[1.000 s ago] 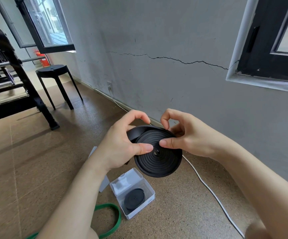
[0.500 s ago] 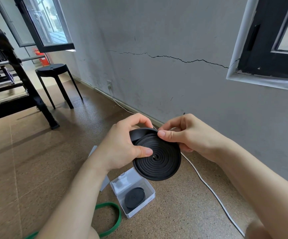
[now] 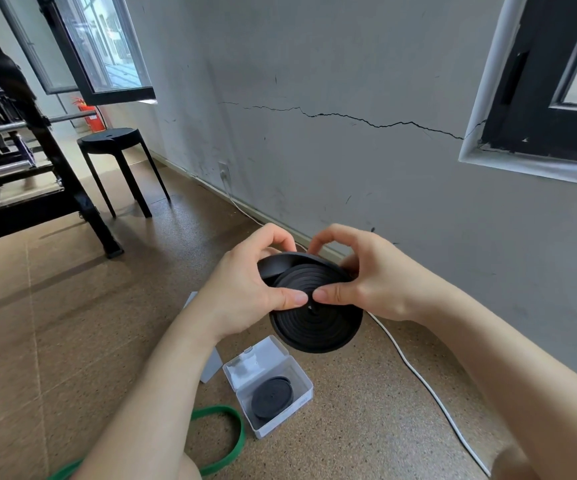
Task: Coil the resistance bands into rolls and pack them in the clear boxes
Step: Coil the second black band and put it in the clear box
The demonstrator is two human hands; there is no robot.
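I hold a black resistance band wound into a flat roll (image 3: 318,327) in the air above the floor. My left hand (image 3: 245,292) grips its left side, thumb on the coiled face, fingers curled over the loose outer end at the top. My right hand (image 3: 366,282) grips the right side, thumb pressed near the roll's centre. Below on the floor an open clear box (image 3: 273,382) holds a smaller black roll (image 3: 271,396). A green band (image 3: 224,441) lies loose on the floor to the box's left, partly hidden by my left arm.
A white cable (image 3: 429,386) runs along the floor by the grey wall. A flat white piece (image 3: 211,365) lies behind my left forearm. A black stool (image 3: 114,157) and a black metal frame (image 3: 55,174) stand at the far left.
My right thumb has come down from the roll's top edge onto its face near the centre, meeting my left thumb. The roll sits a little lower and more tilted.
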